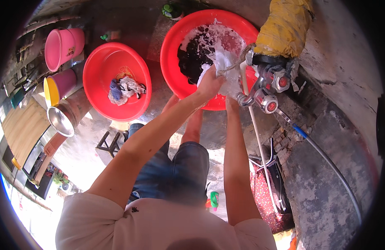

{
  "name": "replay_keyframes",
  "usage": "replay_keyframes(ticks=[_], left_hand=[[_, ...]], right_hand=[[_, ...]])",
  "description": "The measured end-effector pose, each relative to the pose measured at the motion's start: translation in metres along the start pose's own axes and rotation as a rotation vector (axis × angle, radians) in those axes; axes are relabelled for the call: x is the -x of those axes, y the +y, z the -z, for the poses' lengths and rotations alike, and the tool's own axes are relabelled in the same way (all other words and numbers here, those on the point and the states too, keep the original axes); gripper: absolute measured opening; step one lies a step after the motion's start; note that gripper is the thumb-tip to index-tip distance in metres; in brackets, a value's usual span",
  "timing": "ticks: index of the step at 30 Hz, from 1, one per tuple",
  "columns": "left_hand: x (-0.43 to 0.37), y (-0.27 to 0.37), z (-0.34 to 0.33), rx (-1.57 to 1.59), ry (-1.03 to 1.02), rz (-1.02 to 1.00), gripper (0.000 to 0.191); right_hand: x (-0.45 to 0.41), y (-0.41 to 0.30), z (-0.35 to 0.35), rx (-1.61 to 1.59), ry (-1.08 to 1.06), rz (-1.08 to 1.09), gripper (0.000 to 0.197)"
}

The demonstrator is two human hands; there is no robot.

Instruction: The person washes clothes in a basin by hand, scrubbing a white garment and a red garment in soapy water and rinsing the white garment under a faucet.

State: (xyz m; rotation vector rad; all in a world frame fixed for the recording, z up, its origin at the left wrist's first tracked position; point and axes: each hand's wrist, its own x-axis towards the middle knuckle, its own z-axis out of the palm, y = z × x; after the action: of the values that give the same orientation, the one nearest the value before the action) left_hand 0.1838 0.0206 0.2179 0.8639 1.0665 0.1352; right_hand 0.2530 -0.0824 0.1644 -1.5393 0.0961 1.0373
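My left hand (211, 82) grips a wet white cloth (225, 61) over a large red plastic basin (169, 67). My right wrist (231, 103) reaches the basin's near rim, and the hand beyond it is hidden by cloth and splashing water. Water pours down around the cloth beside a metal tap (265, 101) with a red-centred cap. Dark wet fabric (192, 59) lies in the basin, with splashes and foam across it. A second metal tap (280, 80) sits just above, below a pipe wrapped in yellow material (281, 28).
Left of the basin stands another red basin (98, 93) holding a few small garments (126, 89). Further left are a pink bucket (55, 50), a yellow-and-purple bucket (52, 90) and a metal pot (61, 120). A blue-ended hose (326, 156) runs along the right. A red patterned bag (264, 193) stands near my right arm.
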Motion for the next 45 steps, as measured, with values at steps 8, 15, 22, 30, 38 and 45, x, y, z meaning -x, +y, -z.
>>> replay_keyframes(ticks=[8,15,22,30,38,45], left_hand=[[0.006,-0.008,0.016,0.071,-0.109,0.087,0.048],[-0.04,-0.015,0.055,0.545,-0.177,0.452,0.051],[-0.008,0.004,-0.001,0.524,0.049,0.26,0.037],[0.021,0.003,0.0,0.405,0.167,0.047,0.035],[-0.007,-0.027,0.023,0.812,0.045,0.535,0.051],[-0.018,-0.035,-0.015,0.545,0.181,0.14,0.029]], right_hand=[[-0.019,-0.012,-0.015,0.035,-0.134,0.048,0.04],[0.07,-0.062,-0.082,1.069,-0.247,0.442,0.044],[-0.008,-0.015,-0.003,0.432,0.04,0.11,0.042],[0.033,-0.035,-0.012,-0.502,-0.138,-0.637,0.034],[0.022,-0.036,-0.039,0.951,-0.09,0.171,0.034],[0.011,-0.032,-0.027,0.676,0.006,0.128,0.033]])
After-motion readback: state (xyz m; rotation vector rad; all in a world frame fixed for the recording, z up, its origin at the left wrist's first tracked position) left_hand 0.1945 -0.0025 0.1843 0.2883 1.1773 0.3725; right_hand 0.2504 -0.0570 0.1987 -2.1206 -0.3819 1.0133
